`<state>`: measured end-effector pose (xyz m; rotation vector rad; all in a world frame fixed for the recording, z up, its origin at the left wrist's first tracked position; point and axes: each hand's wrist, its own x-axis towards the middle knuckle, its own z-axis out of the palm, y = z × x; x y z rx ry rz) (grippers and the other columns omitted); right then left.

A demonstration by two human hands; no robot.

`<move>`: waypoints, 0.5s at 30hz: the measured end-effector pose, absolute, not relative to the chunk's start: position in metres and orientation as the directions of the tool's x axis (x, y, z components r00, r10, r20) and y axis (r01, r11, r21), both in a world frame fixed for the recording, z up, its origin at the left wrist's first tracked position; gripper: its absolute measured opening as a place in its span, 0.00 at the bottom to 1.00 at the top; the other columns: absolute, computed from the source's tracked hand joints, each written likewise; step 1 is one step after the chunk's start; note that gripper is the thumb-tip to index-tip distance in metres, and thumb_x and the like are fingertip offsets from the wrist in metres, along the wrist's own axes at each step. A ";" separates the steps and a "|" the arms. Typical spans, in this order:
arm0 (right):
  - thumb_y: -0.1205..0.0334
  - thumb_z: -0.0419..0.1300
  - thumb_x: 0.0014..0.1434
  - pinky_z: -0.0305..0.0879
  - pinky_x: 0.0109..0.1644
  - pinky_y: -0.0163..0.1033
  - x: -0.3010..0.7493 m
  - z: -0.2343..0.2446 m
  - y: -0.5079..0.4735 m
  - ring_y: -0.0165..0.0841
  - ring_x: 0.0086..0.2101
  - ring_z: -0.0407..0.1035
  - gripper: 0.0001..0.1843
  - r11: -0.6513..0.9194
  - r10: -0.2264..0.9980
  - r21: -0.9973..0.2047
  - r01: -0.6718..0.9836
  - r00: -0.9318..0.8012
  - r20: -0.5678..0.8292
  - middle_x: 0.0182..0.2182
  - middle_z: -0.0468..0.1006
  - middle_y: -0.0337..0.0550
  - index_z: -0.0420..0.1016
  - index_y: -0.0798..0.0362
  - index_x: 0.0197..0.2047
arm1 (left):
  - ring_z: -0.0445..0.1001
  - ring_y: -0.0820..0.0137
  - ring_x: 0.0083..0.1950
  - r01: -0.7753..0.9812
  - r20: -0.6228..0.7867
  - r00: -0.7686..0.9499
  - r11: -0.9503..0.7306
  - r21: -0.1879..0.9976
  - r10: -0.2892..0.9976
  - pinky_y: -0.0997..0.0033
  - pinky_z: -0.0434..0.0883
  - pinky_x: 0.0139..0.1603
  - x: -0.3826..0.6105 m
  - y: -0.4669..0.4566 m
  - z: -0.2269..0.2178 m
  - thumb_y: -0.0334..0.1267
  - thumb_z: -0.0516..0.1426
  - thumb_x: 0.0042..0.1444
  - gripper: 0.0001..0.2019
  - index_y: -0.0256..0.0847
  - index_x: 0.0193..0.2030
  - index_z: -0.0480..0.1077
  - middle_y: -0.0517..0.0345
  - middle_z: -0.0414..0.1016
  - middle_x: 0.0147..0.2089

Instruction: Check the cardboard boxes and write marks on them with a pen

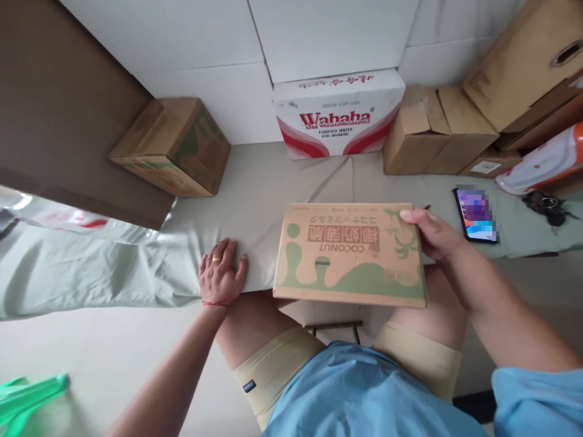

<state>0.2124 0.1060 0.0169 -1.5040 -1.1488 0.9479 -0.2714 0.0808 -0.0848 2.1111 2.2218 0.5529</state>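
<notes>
A brown and green cardboard coconut carton (350, 255) stands across my knees at the front edge of a low cloth-covered surface (255, 200). My right hand (430, 233) grips the carton's upper right corner, thumb on top and fingers behind. My left hand (221, 273) lies flat on the pale cloth just left of the carton, fingers spread, a ring on one finger, holding nothing.
A white and red Wahaha water box (339, 115) stands at the back centre. One brown box (175, 145) sits back left, several more (437, 130) back right. A phone (476, 215) and keys (549, 206) lie to the right. A green bag (27, 397) is on the floor.
</notes>
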 end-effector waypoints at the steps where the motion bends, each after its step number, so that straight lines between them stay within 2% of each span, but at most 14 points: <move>1: 0.22 0.72 0.50 0.79 0.56 0.50 0.202 0.013 0.106 0.48 0.55 0.80 0.46 -0.107 0.973 -0.981 0.162 0.221 -0.070 0.50 0.86 0.51 0.80 0.50 0.58 | 0.67 0.44 0.78 0.956 0.217 -0.093 0.027 0.291 0.972 0.39 0.57 0.81 -0.272 0.080 -0.085 0.52 0.51 0.71 0.28 0.41 0.69 0.73 0.38 0.71 0.75; 3: 0.21 0.72 0.50 0.79 0.56 0.50 0.197 0.008 0.103 0.48 0.54 0.80 0.44 -0.176 0.971 -0.980 0.098 0.184 -0.156 0.48 0.86 0.50 0.82 0.49 0.55 | 0.64 0.42 0.79 0.933 0.227 -0.163 0.075 0.353 0.960 0.38 0.58 0.81 -0.274 0.076 -0.084 0.54 0.54 0.69 0.28 0.39 0.67 0.74 0.35 0.69 0.76; 5: 0.22 0.73 0.50 0.78 0.59 0.50 0.206 0.006 0.095 0.48 0.57 0.78 0.42 -0.176 0.962 -0.983 0.055 0.220 -0.160 0.50 0.86 0.49 0.83 0.48 0.53 | 0.65 0.40 0.78 0.871 0.228 -0.311 0.181 0.457 0.923 0.37 0.63 0.79 -0.270 0.065 -0.082 0.56 0.56 0.67 0.29 0.38 0.66 0.74 0.32 0.69 0.74; 6: 0.23 0.73 0.51 0.77 0.60 0.50 0.213 0.006 0.087 0.47 0.58 0.78 0.40 -0.158 0.954 -0.987 0.027 0.260 -0.146 0.51 0.86 0.48 0.83 0.47 0.52 | 0.68 0.41 0.76 0.817 0.209 -0.394 0.237 0.526 0.895 0.37 0.66 0.77 -0.265 0.058 -0.080 0.57 0.57 0.67 0.28 0.39 0.65 0.74 0.33 0.71 0.72; 8: 0.26 0.75 0.52 0.78 0.61 0.51 0.223 0.004 0.066 0.46 0.58 0.78 0.35 -0.143 0.926 -0.988 -0.051 0.346 -0.152 0.50 0.86 0.47 0.85 0.46 0.50 | 0.77 0.47 0.67 0.659 0.107 -0.504 0.302 0.689 0.857 0.40 0.74 0.70 -0.247 0.040 -0.075 0.58 0.57 0.68 0.25 0.46 0.62 0.74 0.42 0.76 0.65; 9: 0.27 0.75 0.52 0.79 0.59 0.52 0.225 0.001 0.055 0.47 0.57 0.79 0.34 -0.166 0.912 -0.981 -0.097 0.364 -0.191 0.49 0.86 0.47 0.85 0.45 0.48 | 0.79 0.50 0.65 0.560 0.048 -0.499 0.280 0.780 0.865 0.43 0.76 0.68 -0.234 0.032 -0.072 0.59 0.57 0.68 0.22 0.49 0.61 0.75 0.46 0.79 0.62; 11: 0.27 0.75 0.51 0.81 0.55 0.54 0.221 -0.004 0.033 0.49 0.55 0.81 0.33 -0.239 0.891 -0.958 -0.161 0.355 -0.282 0.47 0.87 0.48 0.86 0.44 0.49 | 0.79 0.51 0.67 0.275 -0.047 -0.422 0.177 0.945 0.905 0.47 0.79 0.66 -0.204 0.016 -0.062 0.59 0.55 0.70 0.22 0.47 0.58 0.77 0.47 0.81 0.60; 13: 0.27 0.73 0.54 0.82 0.57 0.56 0.208 -0.012 0.016 0.52 0.57 0.80 0.33 -0.272 0.902 -0.951 -0.145 0.306 -0.305 0.49 0.88 0.48 0.86 0.43 0.52 | 0.78 0.48 0.69 0.005 -0.139 -0.244 0.145 0.989 0.960 0.46 0.79 0.66 -0.174 0.005 -0.048 0.61 0.55 0.69 0.25 0.45 0.59 0.79 0.44 0.81 0.63; 15: 0.30 0.72 0.59 0.79 0.64 0.58 0.196 -0.019 0.008 0.51 0.62 0.77 0.30 -0.236 0.928 -0.968 -0.086 0.274 -0.251 0.53 0.88 0.47 0.85 0.42 0.54 | 0.76 0.46 0.72 -0.088 -0.125 -0.124 0.115 0.989 0.984 0.43 0.77 0.70 -0.149 -0.006 -0.030 0.63 0.56 0.69 0.26 0.51 0.62 0.81 0.46 0.81 0.66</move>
